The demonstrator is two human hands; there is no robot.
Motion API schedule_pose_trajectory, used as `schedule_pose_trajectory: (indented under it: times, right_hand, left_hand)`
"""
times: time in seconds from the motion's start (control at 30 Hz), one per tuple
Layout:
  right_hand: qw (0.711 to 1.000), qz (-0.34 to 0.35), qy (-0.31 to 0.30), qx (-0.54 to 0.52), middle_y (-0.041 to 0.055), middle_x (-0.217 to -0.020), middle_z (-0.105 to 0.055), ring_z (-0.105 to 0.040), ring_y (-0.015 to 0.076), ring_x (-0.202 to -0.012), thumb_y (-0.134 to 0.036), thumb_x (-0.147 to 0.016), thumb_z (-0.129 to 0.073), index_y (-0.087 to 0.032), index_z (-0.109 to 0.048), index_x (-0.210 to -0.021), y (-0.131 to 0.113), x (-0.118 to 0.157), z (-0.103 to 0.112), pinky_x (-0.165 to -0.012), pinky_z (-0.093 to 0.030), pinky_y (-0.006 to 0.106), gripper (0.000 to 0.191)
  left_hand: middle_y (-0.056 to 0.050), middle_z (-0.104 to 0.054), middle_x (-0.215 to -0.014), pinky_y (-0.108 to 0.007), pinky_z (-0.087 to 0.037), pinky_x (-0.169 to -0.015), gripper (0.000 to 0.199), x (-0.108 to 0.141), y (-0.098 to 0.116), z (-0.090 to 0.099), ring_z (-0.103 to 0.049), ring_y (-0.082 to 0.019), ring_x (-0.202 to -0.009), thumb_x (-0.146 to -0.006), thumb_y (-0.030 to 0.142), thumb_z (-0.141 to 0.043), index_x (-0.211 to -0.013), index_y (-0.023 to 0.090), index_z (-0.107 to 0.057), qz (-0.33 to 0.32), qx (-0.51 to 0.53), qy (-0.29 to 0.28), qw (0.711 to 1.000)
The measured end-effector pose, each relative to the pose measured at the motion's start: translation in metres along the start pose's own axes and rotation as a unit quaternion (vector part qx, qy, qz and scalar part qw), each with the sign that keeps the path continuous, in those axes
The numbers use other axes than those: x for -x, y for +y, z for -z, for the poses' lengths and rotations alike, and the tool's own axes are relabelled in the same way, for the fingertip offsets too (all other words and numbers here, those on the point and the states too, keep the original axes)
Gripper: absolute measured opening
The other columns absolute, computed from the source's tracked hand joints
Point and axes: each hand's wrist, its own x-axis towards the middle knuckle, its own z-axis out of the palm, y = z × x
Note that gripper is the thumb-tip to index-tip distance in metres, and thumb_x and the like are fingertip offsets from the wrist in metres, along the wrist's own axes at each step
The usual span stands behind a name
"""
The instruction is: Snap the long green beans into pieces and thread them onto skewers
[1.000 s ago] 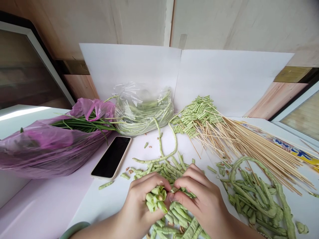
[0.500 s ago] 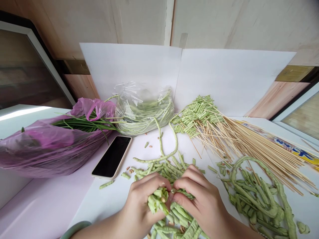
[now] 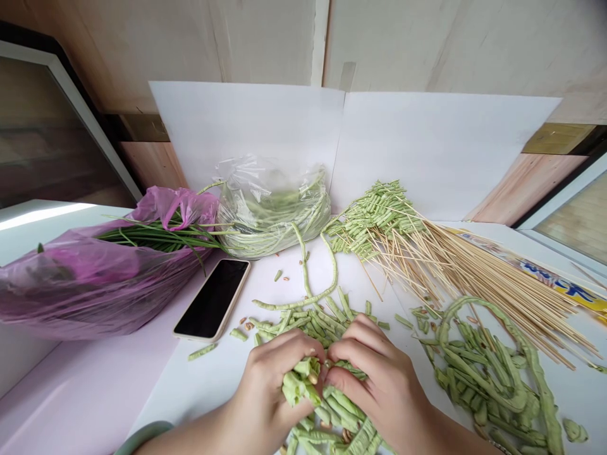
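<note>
My left hand [image 3: 270, 385] is curled around a bunch of short, pale green yardlong bean pieces [image 3: 298, 382]. My right hand [image 3: 374, 382] presses against it from the other side, its fingers closed on beans at the middle of the bunch, so the fingertips nearly meet. The bunch is partly hidden by my fingers. Below and behind my hands lies a loose pile of bean pieces and long strands [image 3: 313, 322]. A pale green bangle [image 3: 142, 436] circles my left wrist.
Right of my hands lie more beans [image 3: 484, 373], then bamboo skewers [image 3: 478, 278] with threaded bean pieces [image 3: 374, 215]. A black phone [image 3: 213, 300] lies on the white table [image 3: 227, 379], near a clear bag of beans [image 3: 272, 215] and a pink bag [image 3: 85, 284] holding chives.
My hands have drawn slightly closer together around the bean bunch. The bunch has shifted a little to the right and the view has moved slightly. The surrounding objects stay in place.
</note>
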Motion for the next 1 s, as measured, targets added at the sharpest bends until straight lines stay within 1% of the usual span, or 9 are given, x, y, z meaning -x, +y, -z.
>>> schedule_pose_trajectory:
  times: [0.2, 0.33, 0.5, 0.67, 0.8, 0.93, 1.0]
  right_hand:
    - [1.000, 0.000, 0.005, 0.010, -0.0006, -0.067, -0.049, -0.048, 0.0170, -0.066, -0.011, -0.091, -0.053, -0.020, -0.053, -0.072, 0.001, -0.002, 0.002, -0.057, -0.042, 0.028, 0.021]
    - [1.000, -0.007, 0.003, 0.010, -0.0009, -0.067, -0.050, -0.049, 0.0172, -0.067, -0.012, -0.089, -0.058, -0.020, -0.053, -0.072, 0.002, -0.001, 0.002, -0.058, -0.043, 0.028, 0.019]
    - [1.000, -0.017, -0.003, 0.013, -0.0007, -0.067, -0.049, -0.049, 0.0169, -0.065, -0.013, -0.088, -0.060, -0.020, -0.053, -0.073, 0.004, -0.003, 0.004, -0.054, -0.042, 0.026, 0.018]
    - [0.999, -0.008, -0.004, 0.031, -0.0013, -0.066, -0.048, -0.048, 0.0156, -0.060, -0.014, -0.090, -0.057, -0.020, -0.054, -0.073, 0.003, -0.007, 0.009, -0.049, -0.040, 0.025, 0.018]
    - [0.999, 0.007, -0.002, 0.045, -0.0012, -0.065, -0.050, -0.049, 0.0155, -0.060, -0.019, -0.092, -0.057, -0.021, -0.054, -0.072, 0.002, -0.014, 0.017, -0.049, -0.041, 0.025, 0.020]
    - [0.996, 0.041, -0.001, 0.074, -0.0008, -0.065, -0.052, -0.052, 0.0151, -0.061, -0.026, -0.095, -0.055, -0.021, -0.054, -0.073, 0.002, -0.018, 0.031, -0.051, -0.043, 0.025, 0.023]
    - [0.994, 0.057, -0.004, 0.095, -0.0011, -0.064, -0.052, -0.052, 0.0149, -0.060, -0.027, -0.096, -0.054, -0.021, -0.054, -0.074, 0.004, -0.017, 0.041, -0.050, -0.043, 0.025, 0.022]
  left_hand:
    - [0.001, -0.061, -0.072, -0.019, -0.044, -0.062, 0.007, -0.002, 0.001, -0.001, -0.056, -0.011, -0.065, -0.082, 0.014, -0.059, -0.079, 0.019, -0.056, 0.022, 0.001, 0.012, 1.000]
    - [0.001, -0.066, -0.075, -0.019, -0.046, -0.063, 0.002, -0.004, 0.002, -0.001, -0.061, -0.012, -0.066, -0.083, 0.020, -0.062, -0.084, 0.019, -0.060, 0.051, -0.005, 0.028, 0.998]
    - [0.001, -0.068, -0.074, -0.020, -0.047, -0.062, 0.007, -0.006, 0.000, 0.000, -0.062, -0.013, -0.066, -0.080, 0.024, -0.066, -0.083, 0.018, -0.063, 0.076, 0.009, 0.047, 0.996]
    - [-0.001, -0.070, -0.076, -0.022, -0.049, -0.065, 0.014, -0.006, 0.000, 0.000, -0.063, -0.014, -0.069, -0.078, 0.030, -0.070, -0.083, 0.017, -0.065, 0.109, 0.040, 0.064, 0.991]
    - [-0.002, -0.069, -0.075, -0.023, -0.048, -0.065, 0.019, -0.007, 0.002, 0.000, -0.062, -0.015, -0.068, -0.077, 0.035, -0.071, -0.080, 0.017, -0.065, 0.132, 0.069, 0.073, 0.986]
    - [-0.002, -0.067, -0.073, -0.024, -0.047, -0.066, 0.022, -0.007, 0.001, 0.000, -0.059, -0.015, -0.069, -0.076, 0.036, -0.071, -0.081, 0.016, -0.065, 0.143, 0.107, 0.070, 0.981]
    - [-0.001, -0.063, -0.069, -0.023, -0.045, -0.061, 0.027, -0.006, -0.001, -0.002, -0.055, -0.012, -0.063, -0.074, 0.039, -0.074, -0.081, 0.015, -0.064, 0.165, 0.176, 0.061, 0.969]
